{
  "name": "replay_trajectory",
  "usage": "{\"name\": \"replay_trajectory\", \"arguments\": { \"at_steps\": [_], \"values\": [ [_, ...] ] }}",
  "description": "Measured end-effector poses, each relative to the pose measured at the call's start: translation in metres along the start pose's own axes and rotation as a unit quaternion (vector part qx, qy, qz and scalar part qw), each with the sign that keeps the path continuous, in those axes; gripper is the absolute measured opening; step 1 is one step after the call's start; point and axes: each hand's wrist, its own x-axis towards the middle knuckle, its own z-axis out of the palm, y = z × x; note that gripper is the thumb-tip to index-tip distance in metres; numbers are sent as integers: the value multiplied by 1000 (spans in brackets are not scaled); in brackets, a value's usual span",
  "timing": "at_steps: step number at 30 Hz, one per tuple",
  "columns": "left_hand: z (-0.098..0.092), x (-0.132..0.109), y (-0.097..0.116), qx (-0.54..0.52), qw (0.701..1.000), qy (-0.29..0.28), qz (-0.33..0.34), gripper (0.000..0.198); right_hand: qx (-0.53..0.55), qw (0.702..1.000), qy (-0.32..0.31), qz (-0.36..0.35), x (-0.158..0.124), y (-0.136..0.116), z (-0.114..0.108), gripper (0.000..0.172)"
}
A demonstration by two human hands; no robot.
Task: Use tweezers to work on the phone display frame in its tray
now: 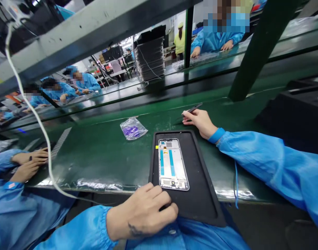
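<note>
My left hand rests at the near left edge of a black tray, its fingers curled over and their tips hidden, so I cannot make out what is in them. On the tray lies an opened phone frame, silver with two blue strips along its inside and a small yellow tab at its left edge. Beyond the tray's far right corner, my right hand pinches dark tweezers just above the green bench. A blue band circles the right wrist.
A clear bag with purple contents lies left of the tray on the green bench. Black stacked trays stand at right. A white cable hangs at left, near a co-worker's hands. A green post rises behind.
</note>
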Motion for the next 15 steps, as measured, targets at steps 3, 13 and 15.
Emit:
{"name": "replay_trajectory", "arguments": {
  "at_steps": [3, 13, 15],
  "values": [
    [-3, 4, -3, 14, 1000, -20, -9, 16, -1, 1000, 21, -7, 1, -8, -5, 13],
    [-4, 14, -17, 43, 994, -83, -49, 25, 6, 995, 79, -68, -8, -50, -32, 13],
    [-6, 17, -24, 47, 994, -77, -57, 25, 6, 993, 80, -82, -11, -53, -34, 14]
  ]
}}
